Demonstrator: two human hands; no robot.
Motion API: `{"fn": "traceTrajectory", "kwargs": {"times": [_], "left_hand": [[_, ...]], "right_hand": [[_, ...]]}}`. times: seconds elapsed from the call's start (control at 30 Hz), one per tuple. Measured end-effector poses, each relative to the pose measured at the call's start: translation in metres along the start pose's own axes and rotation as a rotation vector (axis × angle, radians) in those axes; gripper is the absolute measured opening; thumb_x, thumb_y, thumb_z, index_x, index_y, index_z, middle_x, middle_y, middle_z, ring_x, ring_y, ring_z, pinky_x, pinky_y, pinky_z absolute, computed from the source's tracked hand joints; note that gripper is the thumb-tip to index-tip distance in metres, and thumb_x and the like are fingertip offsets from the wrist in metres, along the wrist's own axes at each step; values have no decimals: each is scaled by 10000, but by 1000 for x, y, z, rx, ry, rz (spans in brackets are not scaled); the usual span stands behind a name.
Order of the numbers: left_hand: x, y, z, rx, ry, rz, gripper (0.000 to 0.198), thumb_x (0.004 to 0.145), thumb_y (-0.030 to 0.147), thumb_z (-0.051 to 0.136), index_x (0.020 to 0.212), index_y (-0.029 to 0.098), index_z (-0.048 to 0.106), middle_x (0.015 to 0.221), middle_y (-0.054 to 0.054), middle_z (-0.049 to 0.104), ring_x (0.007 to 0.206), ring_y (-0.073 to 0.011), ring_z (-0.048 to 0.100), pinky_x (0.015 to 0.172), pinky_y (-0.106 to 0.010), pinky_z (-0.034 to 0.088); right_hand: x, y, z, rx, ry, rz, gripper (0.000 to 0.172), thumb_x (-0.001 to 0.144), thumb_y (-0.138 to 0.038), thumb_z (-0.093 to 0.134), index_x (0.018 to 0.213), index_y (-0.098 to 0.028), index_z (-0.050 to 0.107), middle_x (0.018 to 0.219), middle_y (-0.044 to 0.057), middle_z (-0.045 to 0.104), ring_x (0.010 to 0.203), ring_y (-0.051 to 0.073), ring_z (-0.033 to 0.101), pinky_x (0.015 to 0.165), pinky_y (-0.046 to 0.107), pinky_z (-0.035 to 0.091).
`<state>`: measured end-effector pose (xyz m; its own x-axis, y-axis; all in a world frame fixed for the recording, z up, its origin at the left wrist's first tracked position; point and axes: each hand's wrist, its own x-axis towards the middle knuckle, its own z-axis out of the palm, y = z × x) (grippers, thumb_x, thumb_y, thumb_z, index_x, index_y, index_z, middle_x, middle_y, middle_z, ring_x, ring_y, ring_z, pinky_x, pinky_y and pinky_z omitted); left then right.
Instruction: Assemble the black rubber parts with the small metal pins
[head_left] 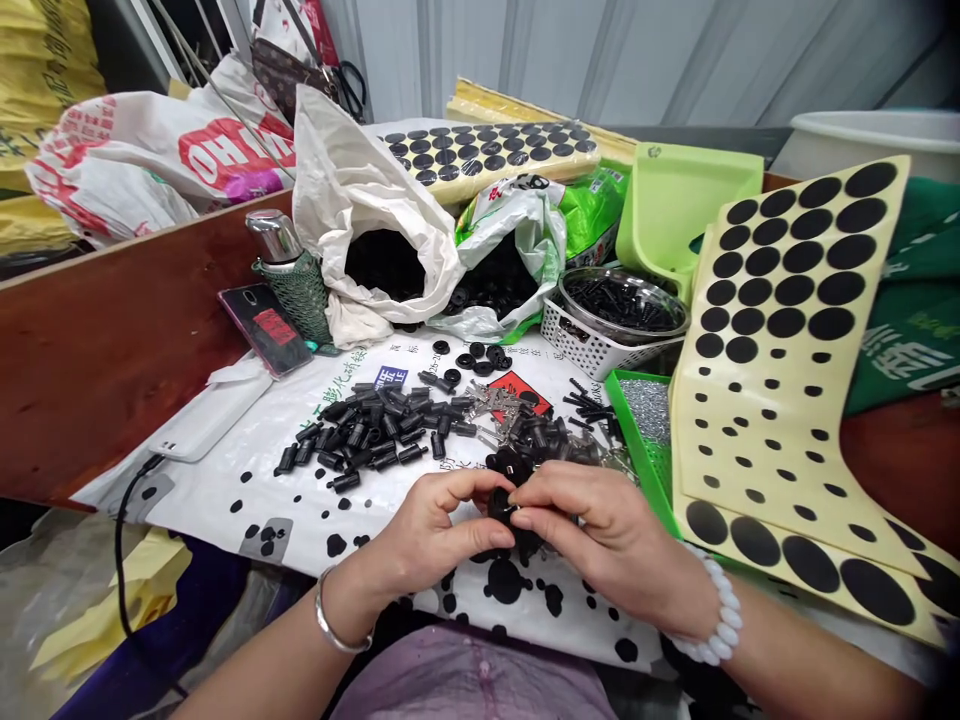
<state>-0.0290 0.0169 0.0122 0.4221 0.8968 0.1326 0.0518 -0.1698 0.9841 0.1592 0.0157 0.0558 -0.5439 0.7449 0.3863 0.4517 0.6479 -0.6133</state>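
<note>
My left hand [431, 525] pinches a small black round plastic part [500, 504] between thumb and fingers. Close against it, my right hand [600, 515] has its thumb and forefinger pressed together at the part's edge. Whatever tiny piece those fingertips hold is too small to make out. Just beyond my hands lie a pile of black cylindrical plastic pieces [382, 425], some small silvery metal pieces [510, 410] and black screws [589, 405]. Several black discs with raised centres [480, 358] lie farther back on the white printed sheet [300, 535].
A white bag [375, 205] and a plastic bag [517, 265] hold black parts at the back. A metal bowl [626, 300] of screws sits in a white basket [585, 340]. Right stand a green tray [645, 450] and black sticker sheets [795, 300]; left, a phone [264, 330].
</note>
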Motion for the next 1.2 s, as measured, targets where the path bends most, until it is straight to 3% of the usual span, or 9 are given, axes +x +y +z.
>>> {"fn": "traceTrajectory", "kwargs": {"times": [0.17,0.3,0.47,0.57,0.63,0.7,0.83,0.97,1.2], "left_hand": [[-1,-7,5,-77,-10,-77,285,693,322,710,940,179,701,766,-44,673,707,-168,588,710,-259,489],[-4,-8,7,-189,-106,-184,274,787,342,594,976,165,685,817,-58,664,650,-141,581,617,-226,489],[-7,1,2,-1,-221,-76,366,828,194,507,1188,202,574,920,-52,653,803,-168,588,752,-251,475],[-5,3,0,275,-145,-2,349,837,142,450,1149,190,598,818,-38,651,752,-167,591,735,-245,460],[-5,2,1,332,-100,20,315,840,139,436,1085,183,628,781,-30,647,749,-169,595,729,-237,451],[-6,0,2,282,-84,12,287,851,156,426,1037,180,644,766,-21,642,738,-163,589,703,-222,446],[-8,-3,3,181,-88,-17,241,858,196,434,936,153,659,727,-11,616,662,-137,540,613,-199,418],[-9,-6,4,260,-78,1,225,854,179,428,850,149,651,670,-2,582,603,-120,501,581,-203,390],[-13,-21,10,399,10,172,216,844,98,426,699,139,580,628,2,537,597,-104,484,584,-207,370]], "right_hand": [[-2,2,3,-76,-7,-101,194,878,-205,492,776,-166,652,596,11,594,537,100,537,509,199,420],[-4,8,8,-28,-53,-52,193,878,-203,493,772,-166,650,617,13,598,559,101,550,525,200,430],[-3,12,10,72,-83,68,168,850,-196,536,727,-165,645,617,-3,590,560,91,550,534,191,436],[-2,13,11,36,-96,76,161,851,-196,531,738,-161,640,619,0,584,567,99,547,543,202,439],[-3,13,12,-31,-79,37,155,864,-212,509,790,-157,633,647,14,587,588,113,548,558,220,450],[-5,12,12,-86,-56,-24,169,858,-266,529,944,-146,612,815,68,620,716,148,584,635,257,487],[-7,13,8,-132,-122,-119,475,809,-348,598,1216,-135,477,1217,168,491,1042,220,543,831,332,490],[-5,13,7,-107,-174,-112,347,823,-303,582,1124,-143,514,1145,139,531,985,196,567,799,309,501],[-9,12,17,-125,-98,-81,345,812,-321,604,1078,-120,518,955,118,597,834,204,584,689,326,517]]}}
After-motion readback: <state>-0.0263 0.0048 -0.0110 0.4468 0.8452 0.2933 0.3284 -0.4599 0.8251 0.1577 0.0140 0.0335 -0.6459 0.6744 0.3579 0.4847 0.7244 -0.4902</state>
